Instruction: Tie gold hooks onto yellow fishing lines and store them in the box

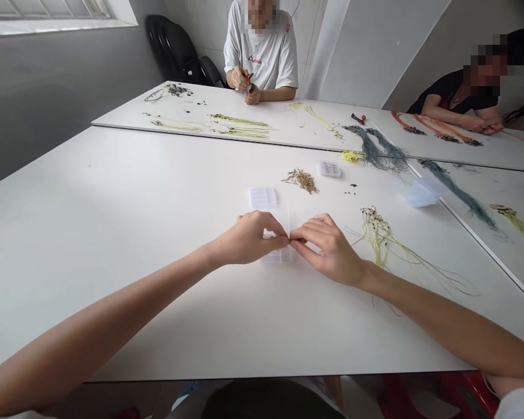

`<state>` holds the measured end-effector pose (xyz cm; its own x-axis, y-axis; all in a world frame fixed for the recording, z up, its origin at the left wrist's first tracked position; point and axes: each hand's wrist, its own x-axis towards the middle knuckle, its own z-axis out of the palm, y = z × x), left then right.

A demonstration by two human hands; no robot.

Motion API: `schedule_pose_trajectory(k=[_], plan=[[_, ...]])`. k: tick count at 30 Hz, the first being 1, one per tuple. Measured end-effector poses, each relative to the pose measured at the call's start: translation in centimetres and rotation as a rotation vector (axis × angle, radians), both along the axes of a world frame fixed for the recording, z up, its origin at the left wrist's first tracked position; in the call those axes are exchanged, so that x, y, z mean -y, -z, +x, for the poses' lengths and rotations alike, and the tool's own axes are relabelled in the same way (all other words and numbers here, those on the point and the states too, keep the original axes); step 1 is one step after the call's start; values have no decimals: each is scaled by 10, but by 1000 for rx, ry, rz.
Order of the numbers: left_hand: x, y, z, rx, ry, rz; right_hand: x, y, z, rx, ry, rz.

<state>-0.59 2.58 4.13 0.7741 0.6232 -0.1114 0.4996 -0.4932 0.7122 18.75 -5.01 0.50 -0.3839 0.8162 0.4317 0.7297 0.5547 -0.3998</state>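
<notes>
Clear plastic box [280, 256] | left hand [255, 237], right hand [332, 247] above, fingertips together | both pinched narrow, cannot tell on what

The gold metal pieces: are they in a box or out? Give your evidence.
Out: the gold metal pieces lie loosely heaped directly on the white table.

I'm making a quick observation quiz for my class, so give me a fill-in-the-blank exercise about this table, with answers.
Of my left hand and right hand, both at the clear plastic box, the ____ one is nearer the loose yellow cords.
The pile of small metal pieces beyond my hands is ____ in color.
The person facing me wears a ____ shirt.
The strands before the person in black are ____.
Missing words: right; gold; white; orange.
</notes>
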Motion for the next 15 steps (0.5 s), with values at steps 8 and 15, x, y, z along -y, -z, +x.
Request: schedule_pose_trajectory(k=[8,15], plan=[[3,10,-11,-86,-114,138,-14,15,-17,79,-14,30],[16,32,-5,-68,-139,239,-4,21,-11,81,-2,-13]])
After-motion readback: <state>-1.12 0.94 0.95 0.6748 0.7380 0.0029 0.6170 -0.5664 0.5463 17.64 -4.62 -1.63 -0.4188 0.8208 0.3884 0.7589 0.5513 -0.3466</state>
